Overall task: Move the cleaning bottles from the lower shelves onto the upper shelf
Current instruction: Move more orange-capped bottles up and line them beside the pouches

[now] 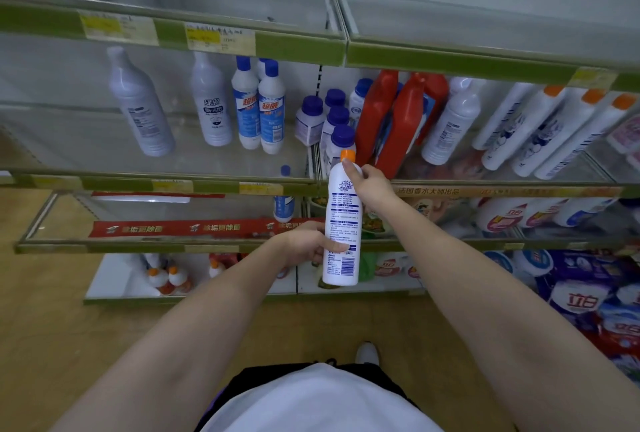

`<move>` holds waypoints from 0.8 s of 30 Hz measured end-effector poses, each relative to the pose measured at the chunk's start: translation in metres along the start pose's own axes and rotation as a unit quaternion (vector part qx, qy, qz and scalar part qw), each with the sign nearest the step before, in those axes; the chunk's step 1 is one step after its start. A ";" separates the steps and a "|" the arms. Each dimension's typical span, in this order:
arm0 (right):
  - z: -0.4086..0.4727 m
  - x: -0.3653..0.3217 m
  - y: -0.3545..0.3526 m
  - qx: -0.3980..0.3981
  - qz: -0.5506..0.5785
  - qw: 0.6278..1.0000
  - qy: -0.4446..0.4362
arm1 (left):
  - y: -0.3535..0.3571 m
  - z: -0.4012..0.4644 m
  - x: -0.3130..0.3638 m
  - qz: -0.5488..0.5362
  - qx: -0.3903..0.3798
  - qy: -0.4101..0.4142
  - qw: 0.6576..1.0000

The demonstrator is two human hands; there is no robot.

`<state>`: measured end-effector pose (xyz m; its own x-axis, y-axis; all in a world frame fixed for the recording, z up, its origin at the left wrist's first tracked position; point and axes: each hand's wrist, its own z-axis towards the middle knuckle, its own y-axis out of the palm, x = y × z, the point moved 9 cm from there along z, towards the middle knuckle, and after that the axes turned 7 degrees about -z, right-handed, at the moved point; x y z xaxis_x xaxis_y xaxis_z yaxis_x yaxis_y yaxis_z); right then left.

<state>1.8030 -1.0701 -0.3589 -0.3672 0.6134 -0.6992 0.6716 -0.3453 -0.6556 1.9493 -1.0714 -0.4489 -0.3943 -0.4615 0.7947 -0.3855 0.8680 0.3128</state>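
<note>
Both hands hold white bottle [341, 224] upright at frame centre: left hand [308, 241] grips lower body, right hand [369, 184] pinches neck, apparently. Red jugs [391, 120] at 1 o'clock, middle shelf [166, 186].

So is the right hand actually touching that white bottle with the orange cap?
Touching. The head view shows the right hand with fingers curled round the neck of the white bottle, just under its orange cap.

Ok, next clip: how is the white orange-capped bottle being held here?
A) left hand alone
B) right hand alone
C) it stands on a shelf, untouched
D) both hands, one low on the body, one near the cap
D: the left hand grips the lower body of the white bottle while the right hand holds it just under the orange cap.
</note>
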 end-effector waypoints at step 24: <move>-0.005 0.059 0.027 -0.022 0.123 0.989 0.081 | 0.005 0.004 -0.068 -0.133 0.096 -0.006 0.986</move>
<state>1.8028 -1.0394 -0.4164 -0.0835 0.6220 -0.7786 0.7569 -0.4686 -0.4555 1.9708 -1.0360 -0.5035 -0.2667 -0.6711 0.6917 -0.6273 0.6657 0.4040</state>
